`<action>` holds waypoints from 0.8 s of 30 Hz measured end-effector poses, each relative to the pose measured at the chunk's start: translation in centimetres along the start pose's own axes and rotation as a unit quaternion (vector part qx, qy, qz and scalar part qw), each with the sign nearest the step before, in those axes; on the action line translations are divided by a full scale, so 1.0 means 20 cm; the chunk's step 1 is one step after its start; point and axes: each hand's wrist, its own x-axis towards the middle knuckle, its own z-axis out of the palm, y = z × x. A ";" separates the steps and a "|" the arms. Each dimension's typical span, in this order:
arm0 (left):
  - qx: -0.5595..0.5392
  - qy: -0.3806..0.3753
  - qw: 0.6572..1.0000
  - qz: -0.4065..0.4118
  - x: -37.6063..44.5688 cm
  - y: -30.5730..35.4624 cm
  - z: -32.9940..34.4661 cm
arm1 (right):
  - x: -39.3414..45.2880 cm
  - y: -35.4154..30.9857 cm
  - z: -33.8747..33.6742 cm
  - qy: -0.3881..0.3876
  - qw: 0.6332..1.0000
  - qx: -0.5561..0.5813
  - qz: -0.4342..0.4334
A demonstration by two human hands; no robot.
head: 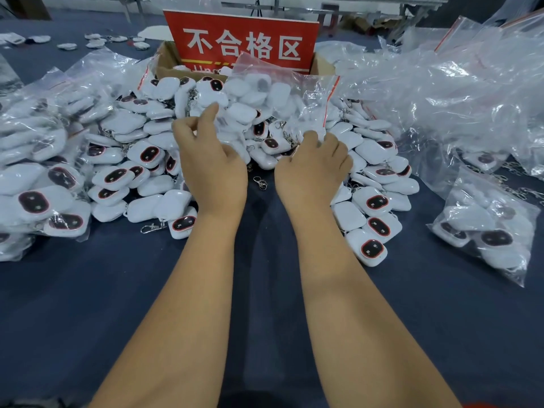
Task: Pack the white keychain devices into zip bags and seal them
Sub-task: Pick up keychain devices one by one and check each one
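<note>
Centrally, in the head view, two hands worked above a loose pile of white keychain devices (153, 156), too many to count, heaped on the dark blue surface (88, 304). One zip bag (282, 92), partly filled with devices, was raised over the pile. The right hand (315, 169) pinched the bag's lower edge with curled fingers. The left hand (212, 163) touched the bag's left side, fingers loosely bent; whether it gripped anything could not be determined. Filled bags (41, 160) lay at left, one filled bag (488, 228) at right. One red sign (241, 39) stood in one cardboard box (167, 61) behind. Empty bags (441, 83) were heaped at right.
</note>
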 end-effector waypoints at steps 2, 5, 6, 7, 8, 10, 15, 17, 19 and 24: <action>-0.007 -0.025 1.000 0.002 0.00 0.01 0.01 | -0.01 0.00 0.00 -0.029 0.998 -0.043 -0.019; -0.046 -0.113 0.993 0.002 -0.01 0.03 0.04 | -0.01 0.00 0.01 -0.036 0.997 -0.052 -0.041; -0.054 -0.144 0.988 0.002 -0.02 0.04 0.05 | -0.01 0.01 0.02 -0.032 0.997 -0.051 -0.045; -0.058 -0.176 0.983 0.001 -0.02 0.04 0.05 | -0.01 0.01 0.02 -0.026 0.997 -0.051 -0.048; -0.058 -0.207 0.977 0.002 -0.03 0.04 0.06 | 0.00 0.01 0.02 -0.022 0.997 -0.054 -0.051; -0.036 -0.258 0.966 0.001 -0.04 0.03 0.07 | 0.00 0.01 0.02 -0.019 0.997 -0.052 -0.054; 0.046 -0.262 0.964 -0.001 -0.04 0.01 0.09 | 0.00 0.02 0.03 -0.028 0.996 -0.057 -0.067; 0.045 -0.234 0.971 -0.015 -0.04 0.01 0.09 | 0.01 0.02 0.02 -0.023 0.998 -0.015 -0.064; 0.024 -0.190 0.980 -0.047 -0.02 0.01 0.08 | 0.02 0.02 0.00 -0.007 0.995 0.089 -0.054; -0.126 -0.121 0.975 -0.138 0.00 0.03 0.05 | -0.01 -0.06 -0.02 0.006 0.909 0.416 0.005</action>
